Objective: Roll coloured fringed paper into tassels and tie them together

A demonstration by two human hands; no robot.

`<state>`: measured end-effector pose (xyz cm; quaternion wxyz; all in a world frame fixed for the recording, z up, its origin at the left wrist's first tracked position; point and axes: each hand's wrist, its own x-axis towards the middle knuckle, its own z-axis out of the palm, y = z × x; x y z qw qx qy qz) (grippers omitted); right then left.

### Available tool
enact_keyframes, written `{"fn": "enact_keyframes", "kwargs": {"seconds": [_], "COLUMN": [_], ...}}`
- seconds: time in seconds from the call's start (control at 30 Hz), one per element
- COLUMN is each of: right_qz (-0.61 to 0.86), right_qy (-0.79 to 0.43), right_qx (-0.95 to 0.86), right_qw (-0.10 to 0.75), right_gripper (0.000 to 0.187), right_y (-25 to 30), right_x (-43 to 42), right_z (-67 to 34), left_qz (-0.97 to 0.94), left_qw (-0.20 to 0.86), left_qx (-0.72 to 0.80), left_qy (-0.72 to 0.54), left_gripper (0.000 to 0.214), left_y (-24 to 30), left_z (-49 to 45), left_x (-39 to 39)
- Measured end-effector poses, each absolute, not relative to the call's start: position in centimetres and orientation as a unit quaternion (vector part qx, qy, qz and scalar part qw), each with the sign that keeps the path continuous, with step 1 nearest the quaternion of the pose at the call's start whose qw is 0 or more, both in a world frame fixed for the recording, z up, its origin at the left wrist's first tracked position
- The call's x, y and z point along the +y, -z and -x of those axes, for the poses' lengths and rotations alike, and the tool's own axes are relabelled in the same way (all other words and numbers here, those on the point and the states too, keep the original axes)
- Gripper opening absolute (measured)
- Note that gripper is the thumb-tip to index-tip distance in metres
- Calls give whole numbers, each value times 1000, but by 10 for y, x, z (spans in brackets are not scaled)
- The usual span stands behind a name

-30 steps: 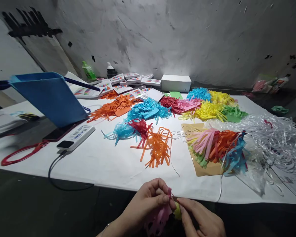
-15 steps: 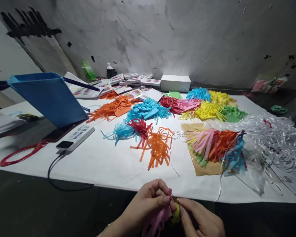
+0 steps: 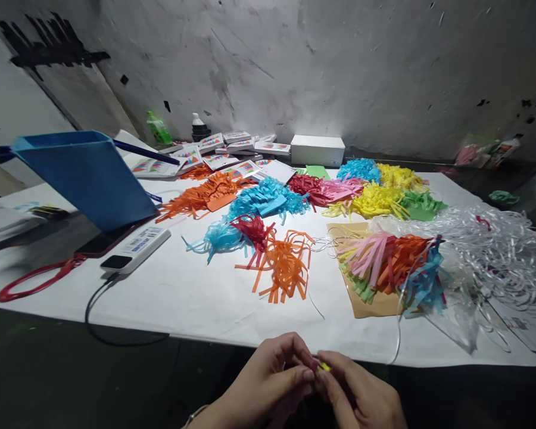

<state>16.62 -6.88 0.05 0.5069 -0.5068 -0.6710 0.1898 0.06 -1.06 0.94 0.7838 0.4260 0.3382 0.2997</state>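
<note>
Just off the table's near edge, my left hand (image 3: 277, 375) is closed on a pink tissue-paper tassel (image 3: 290, 405), whose strips hang dimly below my palm. My right hand (image 3: 361, 387) meets it, thumb and forefinger pinched together. Between the fingertips shows a small bit of a yellow tissue-paper tassel (image 3: 324, 366); the rest of it is hidden. Beyond my hands lie an orange tassel (image 3: 286, 265), a red tassel (image 3: 255, 232) and a light-blue tassel (image 3: 226, 237). A thin white string (image 3: 316, 307) trails near the orange one.
On the right, mixed tassels (image 3: 397, 259) rest on a brown envelope (image 3: 361, 304), beside a heap of white ribbon (image 3: 513, 256). Piles of coloured fringe, flat printed boxes (image 3: 212, 143) and a white box (image 3: 318, 151) line the back. Left are a blue folder (image 3: 87, 176) and a white corded device (image 3: 136, 250).
My hands have drawn together, with the fingertips now almost touching. The pink strip's upright end has dropped between the fingers, and the yellow paper shows higher up. The table things are unchanged.
</note>
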Motion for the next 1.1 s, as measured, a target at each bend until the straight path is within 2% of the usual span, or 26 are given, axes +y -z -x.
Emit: {"fn": "enact_keyframes", "kwargs": {"seconds": [0.1,0.2,0.37,0.53,0.73,0.93,1.1], "right_qz": [521,544,561,563,523,550,540], "right_qy": [-269,-289,-313,-365,-436,-378,-272], "right_qx": [-662,-651,-625,-606,-625,-604,-676], "right_qw": [466,443,445,426,383,435,422], "right_gripper": [24,26,28,28,28,31,24], "right_y": [-8,-8,-4,-7,-8,-2,-3], "right_x": [-66,-65,-69,-67,-62,-64,-61], "right_z": [-166,-166,-167,-170,-174,-166,-168], "left_qz": [-502,-562,-546,-606,-674,-680,-624], "left_qw": [723,670,697,656,588,571,570], "left_qx": [369,385,364,370,392,367,356], "left_qy": [-298,-295,-289,-255,-212,-279,-398], "left_gripper": [32,25,21,15,21,18,24], "left_y": [-11,-13,-19,-20,-19,-26,-25], "left_z": [1,3,4,4,8,11,7], "left_x": [-11,-10,-9,-9,-8,-3,-2]}}
